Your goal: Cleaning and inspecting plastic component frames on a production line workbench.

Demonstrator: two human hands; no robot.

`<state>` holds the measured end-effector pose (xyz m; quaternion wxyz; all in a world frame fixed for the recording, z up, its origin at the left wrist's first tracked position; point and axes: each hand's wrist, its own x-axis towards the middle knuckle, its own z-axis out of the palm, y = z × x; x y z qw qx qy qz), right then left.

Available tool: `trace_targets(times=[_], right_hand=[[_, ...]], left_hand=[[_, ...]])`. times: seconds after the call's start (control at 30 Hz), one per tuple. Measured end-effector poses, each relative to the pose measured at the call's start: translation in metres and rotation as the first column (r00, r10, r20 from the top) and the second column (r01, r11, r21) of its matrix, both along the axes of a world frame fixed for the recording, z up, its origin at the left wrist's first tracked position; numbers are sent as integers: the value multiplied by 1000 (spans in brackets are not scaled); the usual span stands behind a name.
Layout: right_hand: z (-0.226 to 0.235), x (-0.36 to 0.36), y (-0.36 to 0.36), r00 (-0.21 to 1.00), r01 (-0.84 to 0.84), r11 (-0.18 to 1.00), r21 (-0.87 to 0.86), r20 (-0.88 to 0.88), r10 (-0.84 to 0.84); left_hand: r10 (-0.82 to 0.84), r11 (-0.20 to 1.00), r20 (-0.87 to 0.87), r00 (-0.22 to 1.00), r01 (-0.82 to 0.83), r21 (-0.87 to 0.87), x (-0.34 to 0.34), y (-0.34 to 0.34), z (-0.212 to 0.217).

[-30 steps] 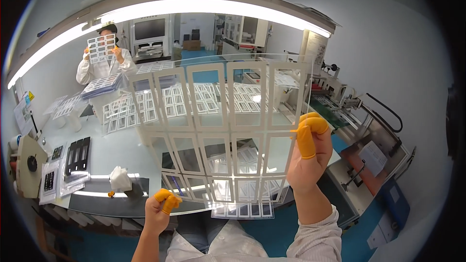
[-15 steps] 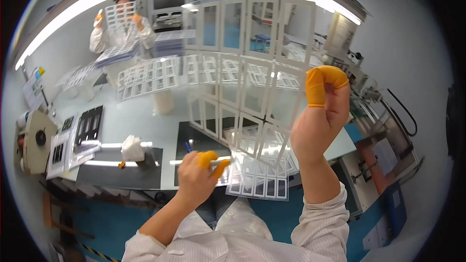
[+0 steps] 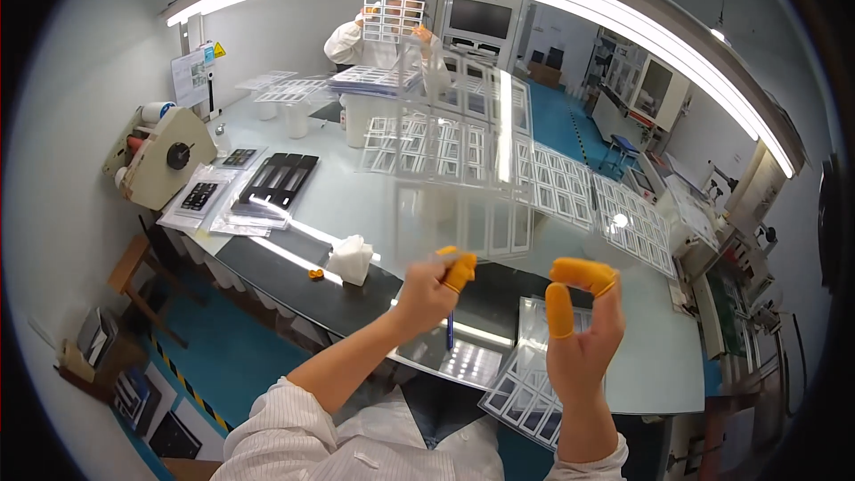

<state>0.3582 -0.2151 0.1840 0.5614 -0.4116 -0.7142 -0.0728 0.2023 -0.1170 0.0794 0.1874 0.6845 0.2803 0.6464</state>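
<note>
Bench underneath, a clear framed sheet hangs blurred above it: the left hand seems to pinch its lower edge; the right hand, fingers parted, grasps nothing. Better steadied (I'd say) rim-only, orange finger cots alone touching.

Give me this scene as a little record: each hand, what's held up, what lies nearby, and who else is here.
Left hand: closed at the lower edge of a clear sheet
Right hand: open, apart from the sheet, holding nothing
Worn: orange finger covers on both hands
Held sheet: raised above the table, with pale frames, somewhat blurred
Near left hand: blue pen, crumpled white paper
Farther back: rows of framed sheets
Other person: across the table, holding up a white-framed sheet
</note>
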Motion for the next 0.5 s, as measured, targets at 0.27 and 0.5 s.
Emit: trace_targets(times=[0.27,0.5], right_hand=[[-163,82,-56,945,131,747,-652,-146,-293],[-212,124,-124,827,377,528,-761,20,-562]], left_hand=[[-336,623,569,750,630,-463,-61,153,34],[-301,440,537,788,614,-655,-69,193,33]])
